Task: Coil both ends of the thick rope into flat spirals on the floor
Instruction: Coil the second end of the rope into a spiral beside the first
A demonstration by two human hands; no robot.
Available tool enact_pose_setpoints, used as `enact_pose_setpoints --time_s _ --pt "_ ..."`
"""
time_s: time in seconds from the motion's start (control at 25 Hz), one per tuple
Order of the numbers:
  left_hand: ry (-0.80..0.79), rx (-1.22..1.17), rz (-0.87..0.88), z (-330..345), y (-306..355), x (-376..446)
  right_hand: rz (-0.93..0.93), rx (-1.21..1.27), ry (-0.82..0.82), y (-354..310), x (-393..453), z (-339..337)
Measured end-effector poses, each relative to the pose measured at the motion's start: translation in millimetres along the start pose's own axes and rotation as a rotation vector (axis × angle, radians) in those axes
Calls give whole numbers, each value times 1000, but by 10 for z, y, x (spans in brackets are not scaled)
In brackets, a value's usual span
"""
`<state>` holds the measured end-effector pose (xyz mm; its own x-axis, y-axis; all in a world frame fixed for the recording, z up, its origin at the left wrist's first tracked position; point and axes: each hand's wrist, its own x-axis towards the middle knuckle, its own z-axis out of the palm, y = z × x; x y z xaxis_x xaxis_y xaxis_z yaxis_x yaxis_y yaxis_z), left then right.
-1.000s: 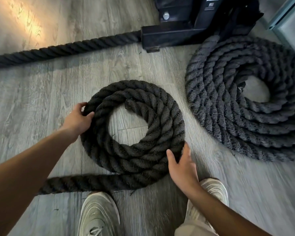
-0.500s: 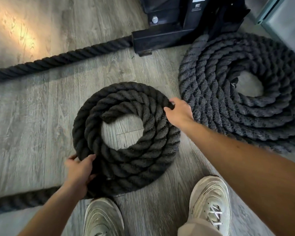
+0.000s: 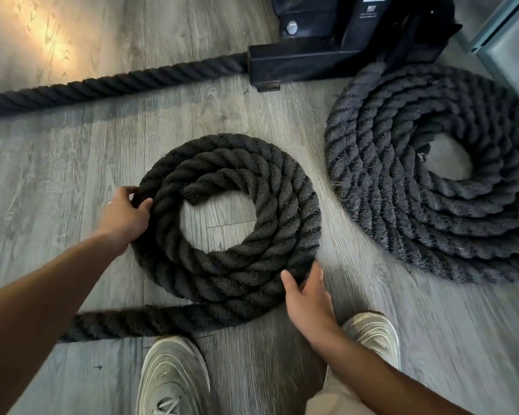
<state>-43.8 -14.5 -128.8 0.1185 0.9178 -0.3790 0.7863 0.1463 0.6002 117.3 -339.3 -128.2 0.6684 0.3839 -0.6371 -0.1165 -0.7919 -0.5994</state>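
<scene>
A thick black rope lies on the grey wood floor. Its near end forms a flat spiral [image 3: 285, 205] of about three turns in front of me, with an open centre. My left hand [image 3: 126, 215] grips the spiral's outer turn on its left side. My right hand [image 3: 307, 298] rests flat against the outer turn at the lower right, fingers spread. A loose tail [image 3: 132, 322] runs left from the spiral's bottom. A larger finished spiral [image 3: 408, 205] lies to the right.
A black metal machine base [image 3: 327, 55] stands at the back; a straight stretch of rope [image 3: 108, 85] runs left from it. My two pale sneakers [image 3: 174, 375] stand just below the near spiral. A grey-green panel [image 3: 510, 40] sits at the top right.
The spiral has turned and gained rope on its outer turn. My left hand moved from the bottom left up to the left side. My right hand went from the top right to the lower right.
</scene>
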Motion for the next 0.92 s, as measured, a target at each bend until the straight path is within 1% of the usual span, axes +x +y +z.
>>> enact_pose_setpoints --time_s 0.08,0.16,0.24,0.32,0.4,0.48,0.52,0.6,0.64,0.68,0.76,0.84,0.92 --pt "36 -55 -30 16 -85 -94 -6 11 13 -132 139 -84" --pt "63 -158 -117 -3 -216 -282 -58 14 53 -321 340 -210" --pt "57 -248 -221 6 -374 -569 -119 16 77 -578 654 -330" --pt "-10 -336 -333 53 -503 -891 -174 -64 81 -880 992 -449" --pt "-99 -404 -438 60 -497 -1104 -250 -145 95 -1120 1222 -530" --pt "-130 -421 -474 22 -439 -1093 -288 -142 140 -1172 1275 -526" --pt "-117 -397 -463 -7 -399 -1026 -273 -97 153 -1106 1211 -482" --pt "-21 -367 -378 -70 -313 -811 -201 -17 157 -822 898 -344" --pt "23 -367 -314 -107 -229 -693 -177 -18 153 -633 687 -275" --pt "32 -368 -255 -135 -135 -552 -166 -45 144 -444 470 -215" --pt "-28 -362 -181 -165 59 -289 -155 -89 98 -163 84 -110" --pt "-86 -336 -143 -178 185 -138 -116 -61 33 -55 -85 7" --pt "-55 -252 -97 -157 152 -128 -56 -33 -5 -88 -49 66"
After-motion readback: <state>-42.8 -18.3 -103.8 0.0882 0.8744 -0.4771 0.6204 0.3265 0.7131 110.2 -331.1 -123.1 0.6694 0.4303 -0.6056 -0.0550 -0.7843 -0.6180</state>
